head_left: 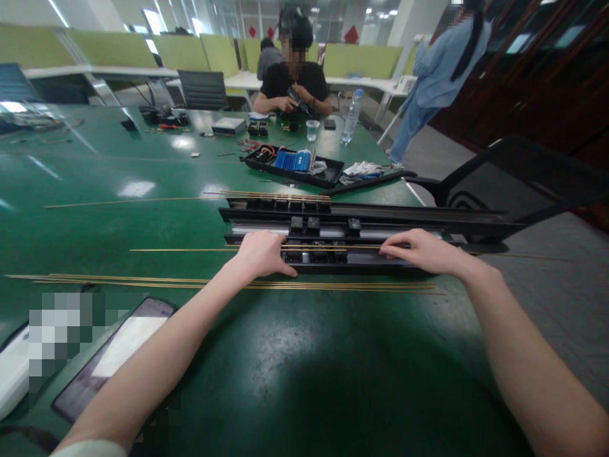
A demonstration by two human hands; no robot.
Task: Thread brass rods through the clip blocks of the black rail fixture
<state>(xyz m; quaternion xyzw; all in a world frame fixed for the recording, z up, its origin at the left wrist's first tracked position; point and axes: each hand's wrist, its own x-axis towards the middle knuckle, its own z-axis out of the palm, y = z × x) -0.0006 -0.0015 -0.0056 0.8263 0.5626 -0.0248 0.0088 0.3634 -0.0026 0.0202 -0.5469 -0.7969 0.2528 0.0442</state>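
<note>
Long black channels [380, 269] lie side by side across the green table, with small black blocks [354, 227] set inside them. My left hand [261, 252] grips the nearest channel near its left end, thumb over the front side; its other fingers are partly hidden. Farther right, my right hand [413, 249] is closed in a pinch on a thin brass rod [181, 250]. This rod runs along the near channel, past both hands, and out beyond the right wrist. Several loose brass rods [361, 286] lie on the table just in front of the channels.
A phone [128, 346] lies at the lower left. Behind the channels are a black tray [259, 166] with blue pieces, gloves [361, 171], a plastic cup [313, 130] and a water bottle [352, 117]. A mesh chair [533, 171] stands right; a person [295, 82] sits opposite.
</note>
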